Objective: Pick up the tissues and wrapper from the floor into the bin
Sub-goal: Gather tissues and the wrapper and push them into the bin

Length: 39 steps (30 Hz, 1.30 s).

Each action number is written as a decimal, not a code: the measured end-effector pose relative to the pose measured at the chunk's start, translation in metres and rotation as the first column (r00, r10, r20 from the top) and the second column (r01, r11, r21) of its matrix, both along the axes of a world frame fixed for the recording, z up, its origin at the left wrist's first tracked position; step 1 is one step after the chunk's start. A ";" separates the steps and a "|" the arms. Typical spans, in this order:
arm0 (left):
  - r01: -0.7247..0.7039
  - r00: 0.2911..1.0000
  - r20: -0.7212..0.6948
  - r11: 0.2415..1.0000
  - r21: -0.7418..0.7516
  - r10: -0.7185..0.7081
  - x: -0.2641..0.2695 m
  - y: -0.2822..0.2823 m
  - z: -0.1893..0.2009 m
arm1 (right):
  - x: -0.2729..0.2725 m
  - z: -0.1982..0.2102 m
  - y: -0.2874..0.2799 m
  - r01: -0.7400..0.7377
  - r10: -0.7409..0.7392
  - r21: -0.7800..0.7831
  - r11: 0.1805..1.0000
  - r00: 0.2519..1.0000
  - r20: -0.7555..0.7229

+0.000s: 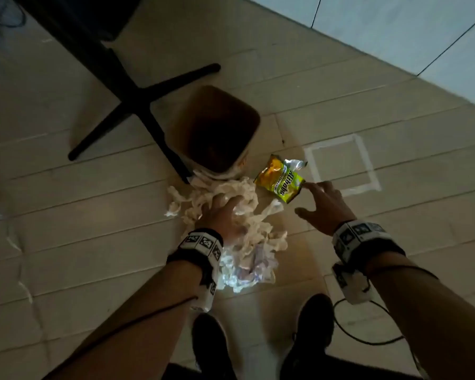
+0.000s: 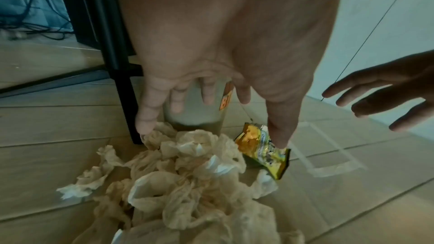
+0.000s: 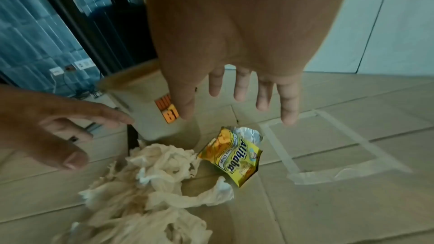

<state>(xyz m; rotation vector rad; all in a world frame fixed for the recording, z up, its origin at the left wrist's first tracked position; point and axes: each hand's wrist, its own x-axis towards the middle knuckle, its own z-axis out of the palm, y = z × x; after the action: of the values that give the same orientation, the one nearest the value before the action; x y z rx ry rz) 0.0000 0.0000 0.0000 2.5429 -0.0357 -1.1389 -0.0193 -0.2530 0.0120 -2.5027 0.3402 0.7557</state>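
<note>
A heap of crumpled beige tissues (image 1: pixel 247 231) lies on the floor in front of the tan bin (image 1: pixel 247 116), which stands upright with its mouth facing up. A yellow snack wrapper (image 1: pixel 280 178) lies just right of the heap, close to the bin. My left hand (image 1: pixel 228 207) hangs over the heap with fingers spread, and one fingertip (image 2: pixel 145 127) reaches the top tissues; it holds nothing. My right hand (image 1: pixel 313 200) hovers with fingers spread straight, just right of the wrapper (image 3: pixel 234 155) and above it, not touching it.
A black furniture leg with cross feet (image 1: pixel 137 105) stands left of the bin, one foot ending at the tissues. A tape square (image 1: pixel 340 165) marks the floor to the right. My shoes (image 1: pixel 211 344) and a black cable (image 1: pixel 368 338) are near me.
</note>
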 end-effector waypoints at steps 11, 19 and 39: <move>0.171 0.983 -0.086 0.973 0.152 -0.159 0.045 -0.008 -0.163 | 0.067 -0.202 0.013 -0.183 0.179 -0.118 0.976 0.983 -0.046; 0.399 0.890 0.113 0.874 0.278 -0.442 0.031 -0.007 -0.201 | 0.040 -0.249 0.025 -0.234 0.241 -0.260 0.937 0.970 -0.003; 0.299 0.817 0.567 0.761 -0.575 0.108 0.025 -0.017 -0.016 | 0.025 -0.018 0.031 0.069 -0.204 0.608 0.791 0.966 0.156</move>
<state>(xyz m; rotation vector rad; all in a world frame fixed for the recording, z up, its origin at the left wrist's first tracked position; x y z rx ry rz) 0.0250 -0.0173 -0.0163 2.1334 -0.6197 -0.2377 0.0058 -0.2225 -0.0064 -1.9011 0.1646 0.4330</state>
